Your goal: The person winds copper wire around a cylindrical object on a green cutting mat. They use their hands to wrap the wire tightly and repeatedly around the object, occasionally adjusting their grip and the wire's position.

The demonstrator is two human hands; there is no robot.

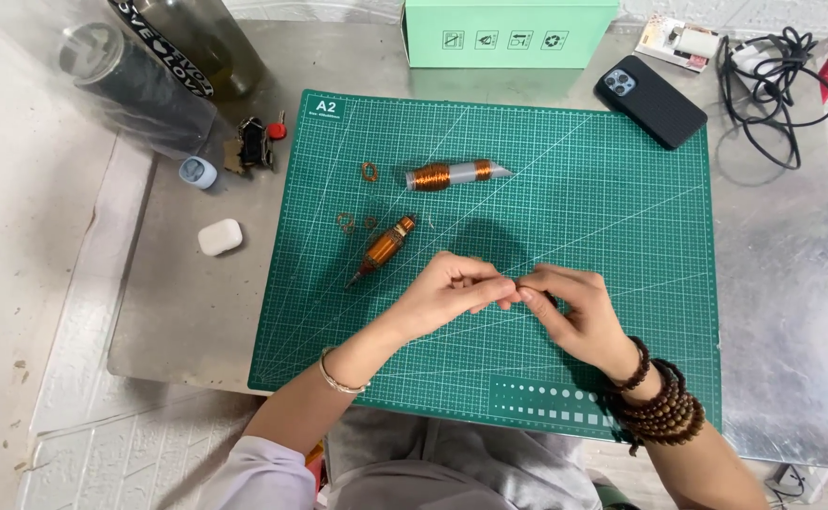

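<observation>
1. Your left hand (452, 293) and right hand (570, 312) meet fingertip to fingertip over the green cutting mat (622, 217). Both pinch something too small to make out between them.
2. Your left fingers are curled, thumb and forefinger pressed together; your right fingers bend in the same way against them.
3. Just beyond your left hand lies a pointed tool wound with copper wire (383, 250), tip slanting toward you.
4. Farther out from that hand sits a clear tube with copper wire coils (456, 175), with small wire rings (368, 171) beside it.
5. Well beyond your right hand a dark phone (652, 101) rests on the metal surface (782, 283), near a black cable (773, 76).
6. Off past your left hand lies a white earbud case (219, 236).
</observation>
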